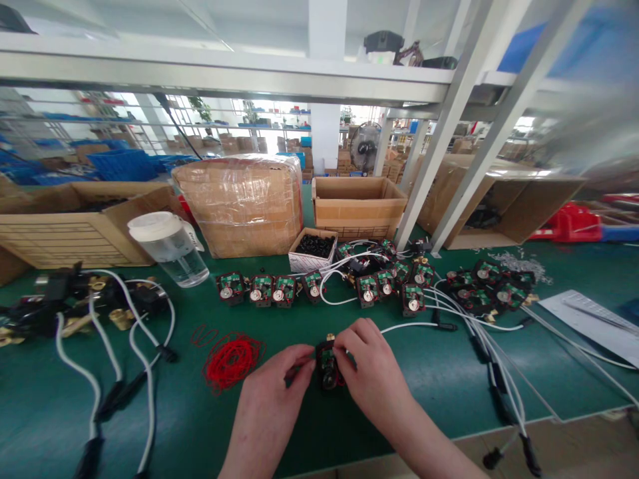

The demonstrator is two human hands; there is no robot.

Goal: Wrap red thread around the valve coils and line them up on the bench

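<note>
A small black housing with a green circuit board (328, 362) lies on the bench between my hands, with a brass fitting at its top end. Thumb and fingers of my left hand (277, 386) are pinched together against the housing's left edge. My right hand (367, 362) curls over its upper right edge, also with closed fingertips. Whatever is between the fingertips of either hand is too small or hidden to tell. A thin red line shows along the housing's lower right side. Left of my hands lies a tangled heap of thin red rings (233, 361), a few of them loose beside it.
Similar circuit-board units (283, 291) line the green bench (200, 439) behind, with white cables (492, 359) at right. Brass-fitted assemblies (94, 299) lie left. A lidded plastic jug (170, 249), a small box of black parts (313, 245) and cartons (239, 206) stand behind; shelf posts (444, 126) rise right.
</note>
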